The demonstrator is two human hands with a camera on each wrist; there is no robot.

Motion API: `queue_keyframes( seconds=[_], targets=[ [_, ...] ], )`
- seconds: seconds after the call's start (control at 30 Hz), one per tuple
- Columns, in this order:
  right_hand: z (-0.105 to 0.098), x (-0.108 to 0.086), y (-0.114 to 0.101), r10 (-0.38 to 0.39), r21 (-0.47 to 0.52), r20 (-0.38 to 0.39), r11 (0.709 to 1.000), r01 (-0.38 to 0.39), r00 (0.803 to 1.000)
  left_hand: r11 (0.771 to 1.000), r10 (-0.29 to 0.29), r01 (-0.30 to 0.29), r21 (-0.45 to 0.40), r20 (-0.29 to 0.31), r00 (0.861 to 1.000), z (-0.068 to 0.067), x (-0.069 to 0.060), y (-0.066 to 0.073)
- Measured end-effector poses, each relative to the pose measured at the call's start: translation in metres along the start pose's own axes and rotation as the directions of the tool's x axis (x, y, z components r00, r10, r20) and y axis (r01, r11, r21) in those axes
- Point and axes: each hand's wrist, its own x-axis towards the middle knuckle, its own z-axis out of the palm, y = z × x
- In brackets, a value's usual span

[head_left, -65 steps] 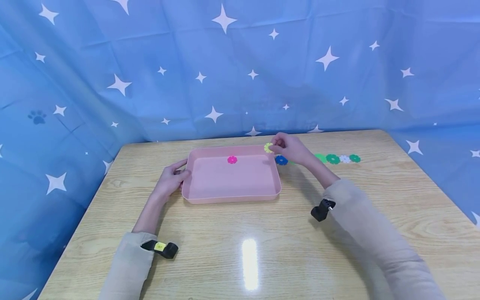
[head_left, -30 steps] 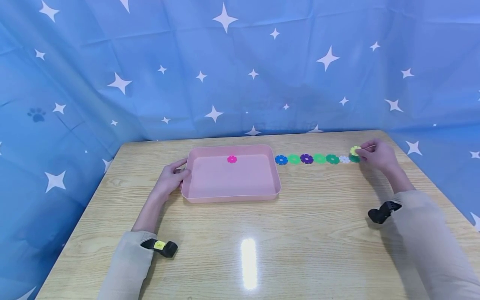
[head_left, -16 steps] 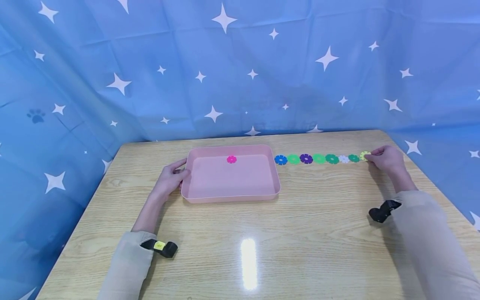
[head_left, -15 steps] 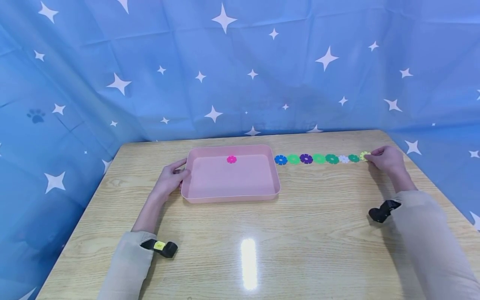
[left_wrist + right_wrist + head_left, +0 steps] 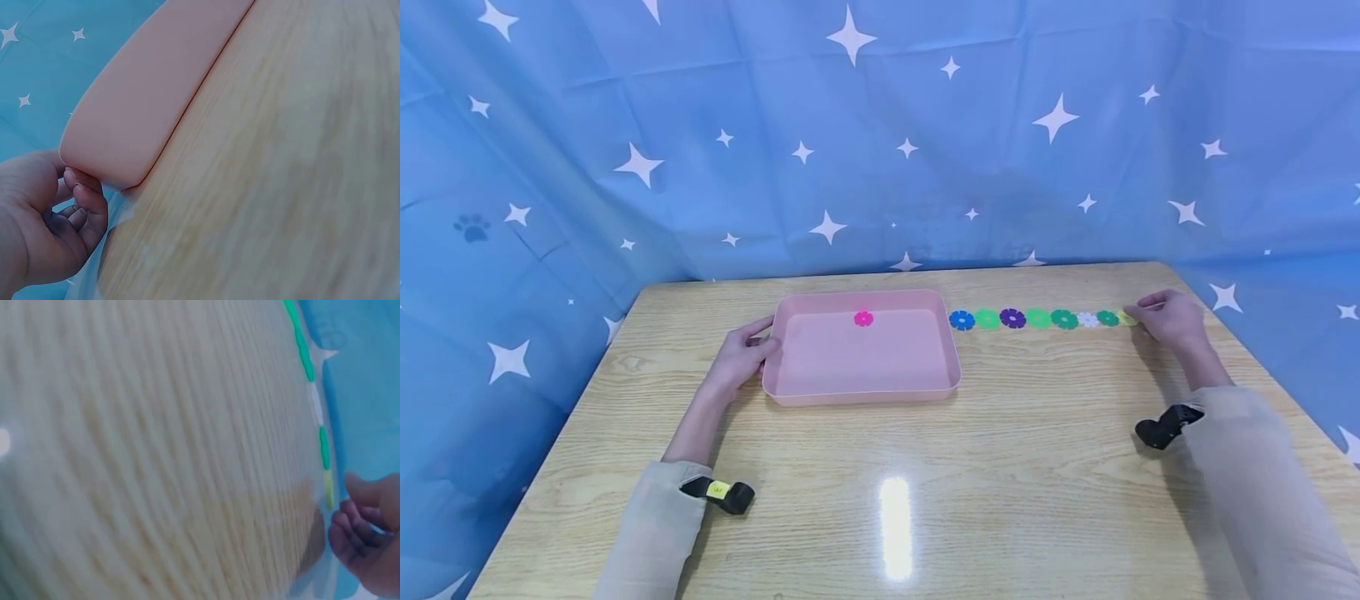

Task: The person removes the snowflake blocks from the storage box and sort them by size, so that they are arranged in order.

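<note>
My left hand (image 5: 737, 358) grips the left side of a pink tray (image 5: 865, 398), the thumb over its rim; in the left wrist view, curled fingers sit at the tray's corner. Inside the tray lies one pink flower-shaped disc (image 5: 863, 319). At the right end of a row of discs on the table, my right hand (image 5: 1172, 320) has its fingertips over a yellow flower-shaped disc (image 5: 1125, 318), partly hiding it. The right wrist view has this yellow disc (image 5: 329, 489) flat on the table, the thumb and loosely curled fingers apart beside it.
The row runs right from the tray: a blue disc (image 5: 962, 320), a purple disc (image 5: 1012, 318), a white disc (image 5: 1087, 319) and several green ones. The wooden table (image 5: 1000, 483) ends at the back against a blue star-patterned curtain (image 5: 880, 125).
My right hand carried the yellow disc rightward from the tray's back right corner to the row's end, then lowered it flat beside the last green disc. My left hand stayed on the tray.
</note>
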Motion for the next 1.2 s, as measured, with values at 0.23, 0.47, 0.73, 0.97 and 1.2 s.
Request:
queue_keyframes(
  seconds=[0.23, 0.47, 0.73, 0.97, 1.2],
  targets=[
    [0.010, 0.002, -0.026, -0.106, 0.031, -0.021, 0.994, 0.107, 0.994, 1.000, -0.011, 0.011, -0.019, -0.011, 1.000, 0.000, -0.001, 0.000],
    [0.029, 0.003, -0.067, -0.228, 0.052, -0.021, 0.972, 0.229, 0.973, 1.000, -0.019, 0.018, -0.020, -0.020, 1.000, 0.001, 0.000, -0.001],
    [0.052, -0.008, -0.120, -0.339, 0.125, 0.008, 0.934, 0.335, 0.941, 1.000, -0.012, 0.012, -0.012, -0.016, 1.000, 0.000, 0.000, -0.002],
    [0.077, -0.019, -0.161, -0.420, 0.190, 0.071, 0.896, 0.402, 0.905, 1.000, -0.007, 0.007, 0.005, -0.011, 1.000, 0.000, 0.000, -0.001],
    [0.104, -0.030, -0.200, -0.497, 0.259, 0.114, 0.851, 0.457, 0.860, 1.000, -0.014, 0.014, 0.001, -0.005, 1.000, 0.000, 0.000, 0.002]
  ],
)
